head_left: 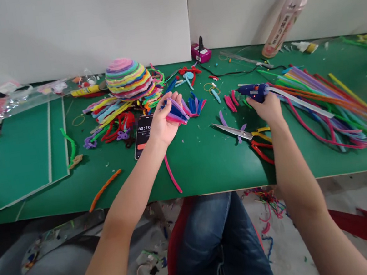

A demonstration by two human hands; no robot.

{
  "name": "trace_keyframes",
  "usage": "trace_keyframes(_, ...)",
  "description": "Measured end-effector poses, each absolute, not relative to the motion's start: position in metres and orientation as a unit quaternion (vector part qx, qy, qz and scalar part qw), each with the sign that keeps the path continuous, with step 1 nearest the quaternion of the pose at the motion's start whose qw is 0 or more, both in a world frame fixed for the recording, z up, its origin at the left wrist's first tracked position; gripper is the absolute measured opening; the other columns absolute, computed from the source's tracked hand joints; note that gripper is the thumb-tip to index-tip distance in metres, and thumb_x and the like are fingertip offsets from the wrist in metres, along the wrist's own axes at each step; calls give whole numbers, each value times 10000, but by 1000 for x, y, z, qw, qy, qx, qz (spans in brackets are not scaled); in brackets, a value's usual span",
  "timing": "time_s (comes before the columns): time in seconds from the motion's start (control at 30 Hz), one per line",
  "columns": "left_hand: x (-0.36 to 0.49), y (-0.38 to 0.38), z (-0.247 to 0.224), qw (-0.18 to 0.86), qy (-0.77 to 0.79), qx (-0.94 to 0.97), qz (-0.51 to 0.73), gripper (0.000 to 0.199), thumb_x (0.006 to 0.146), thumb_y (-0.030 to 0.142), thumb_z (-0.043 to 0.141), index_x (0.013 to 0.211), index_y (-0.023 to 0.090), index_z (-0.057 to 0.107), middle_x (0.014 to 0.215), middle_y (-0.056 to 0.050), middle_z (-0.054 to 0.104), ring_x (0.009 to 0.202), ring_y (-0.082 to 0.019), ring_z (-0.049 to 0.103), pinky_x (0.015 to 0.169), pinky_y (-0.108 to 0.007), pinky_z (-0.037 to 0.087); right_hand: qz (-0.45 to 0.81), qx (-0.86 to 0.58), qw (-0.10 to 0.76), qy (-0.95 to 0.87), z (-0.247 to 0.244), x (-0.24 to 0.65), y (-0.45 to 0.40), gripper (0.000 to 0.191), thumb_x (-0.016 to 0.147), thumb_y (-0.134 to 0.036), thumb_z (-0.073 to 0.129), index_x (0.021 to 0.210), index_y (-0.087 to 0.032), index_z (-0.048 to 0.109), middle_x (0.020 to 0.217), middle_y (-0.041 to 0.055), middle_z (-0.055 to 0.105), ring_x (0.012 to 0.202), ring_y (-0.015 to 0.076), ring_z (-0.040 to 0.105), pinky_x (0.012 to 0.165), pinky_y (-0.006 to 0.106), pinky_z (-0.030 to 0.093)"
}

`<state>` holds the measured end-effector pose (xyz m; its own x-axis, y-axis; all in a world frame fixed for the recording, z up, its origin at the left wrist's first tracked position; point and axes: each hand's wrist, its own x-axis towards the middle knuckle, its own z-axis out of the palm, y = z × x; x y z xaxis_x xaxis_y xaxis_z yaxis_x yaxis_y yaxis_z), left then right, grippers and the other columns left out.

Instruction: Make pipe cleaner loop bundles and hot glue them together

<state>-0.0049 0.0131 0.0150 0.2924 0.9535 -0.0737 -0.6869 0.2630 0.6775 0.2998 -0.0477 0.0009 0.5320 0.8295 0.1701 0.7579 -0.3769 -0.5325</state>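
My left hand is closed around a bundle of bent pipe cleaners in blue, purple and pink. Just right of it, a similar blue and pink pipe-cleaner piece rests on the green table. My right hand grips a dark blue glue gun, its nozzle pointing left, with a white glue stick trailing from its back. Short pink pipe-cleaner pieces lie near the nozzle. Below sit open scissors with yellow and red handles, the right forearm partly covering them.
A striped pipe-cleaner dome stands behind my left hand, near a phone showing a timer. Loose pipe cleaners spread at right. A pink bottle leans on the wall. A black cord runs from a pink power block.
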Motion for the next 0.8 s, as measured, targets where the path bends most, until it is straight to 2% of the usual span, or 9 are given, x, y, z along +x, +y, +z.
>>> trace_keyframes(0.1,-5,14,16,751,236,277,552,280,918,100,492,1111,240,638,1158,-10,714,1268,-141,550,1081,-282,443,65,-828,350,-433,5,298,-49,283,757,-417,627,901,-174,643,872,120,669,872,289,637,782,431,494)
trace_keyframes(0.17,-5,13,18,746,235,281,557,259,919,92,481,1064,231,645,1142,-6,719,1274,-137,543,1093,-277,430,71,-803,403,-433,9,298,-50,236,755,-408,631,847,-190,644,842,105,678,833,269,642,774,426,507)
trace_keyframes(0.3,-5,11,23,744,237,282,558,235,924,89,465,1031,210,636,1169,-15,708,1306,-146,512,1115,-291,407,130,-720,530,-428,18,289,-54,244,707,-427,684,791,-202,641,747,55,665,688,222,637,644,381,520)
trace_keyframes(0.37,-5,11,25,748,238,279,554,238,929,97,461,1060,208,626,1207,-22,691,1322,-156,495,1125,-309,397,193,-672,565,-439,25,273,-59,250,689,-439,710,775,-215,638,704,30,654,612,186,605,559,333,493)
trace_keyframes(0.47,-5,9,29,752,239,275,549,262,937,101,450,1121,202,607,1249,-34,669,1338,-169,475,1135,-328,388,272,-635,538,-484,36,239,-68,258,684,-446,720,645,-220,602,613,8,616,506,131,507,489,297,445)
trace_keyframes(0.57,-6,8,32,753,241,275,548,301,949,87,426,1174,207,586,1266,-26,659,1345,-169,463,1140,-331,382,313,-618,488,-531,40,207,-75,231,631,-371,756,602,-213,591,568,-12,583,513,120,492,518,291,451)
trace_keyframes(0.8,-6,7,32,759,244,272,540,337,953,112,452,1249,238,553,1344,-18,608,1355,-185,446,1146,-336,379,317,-621,482,-531,33,191,-76,155,624,-270,683,581,-203,550,547,-36,507,515,102,426,510,276,374)
